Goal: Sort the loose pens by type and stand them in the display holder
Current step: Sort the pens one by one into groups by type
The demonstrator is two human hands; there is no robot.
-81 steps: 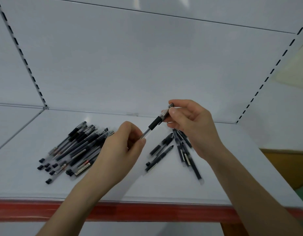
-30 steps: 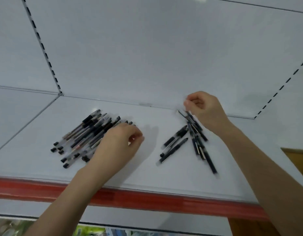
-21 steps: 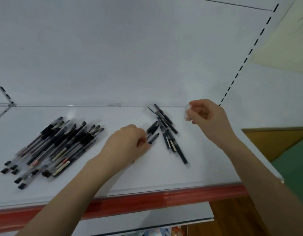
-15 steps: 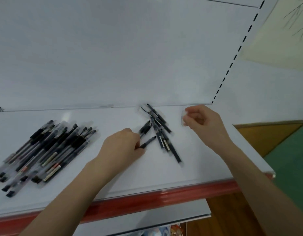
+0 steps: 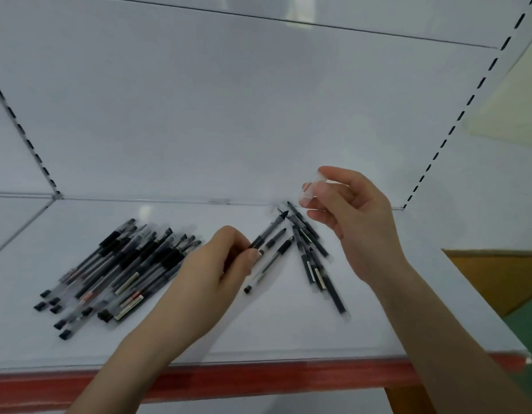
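Low over the white shelf (image 5: 288, 333), left hand (image 5: 211, 273) with thumb and fingertips pinched round the near end of one pen (image 5: 267, 233). Long axis of that pen on a diagonal, from near-left at the fingers to far-right, tip aimed at the back panel (image 5: 258, 115); whether lifted clear of the shelf, cannot tell.

Raised above the back of the shelf, right hand (image 5: 351, 222) nipping a small clear cap (image 5: 311, 189) between thumb and forefinger, other fingers loosely curled beneath.

Just right of the held pen, a smaller cluster of pens (image 5: 314, 258) flat on the shelf between the two hands: two parallel to the held pen, the rest crossing the other way, from far-left down to near-right, the longest reaching well toward the front.

Farther left, apart from that cluster, a big heap of pens (image 5: 121, 264) lying flat and roughly parallel, long axes from near-left to far-right, black end plugs fanned out at the near-left, dark grips toward the far-right.

Along the shelf's front, a red front edge (image 5: 258, 380).
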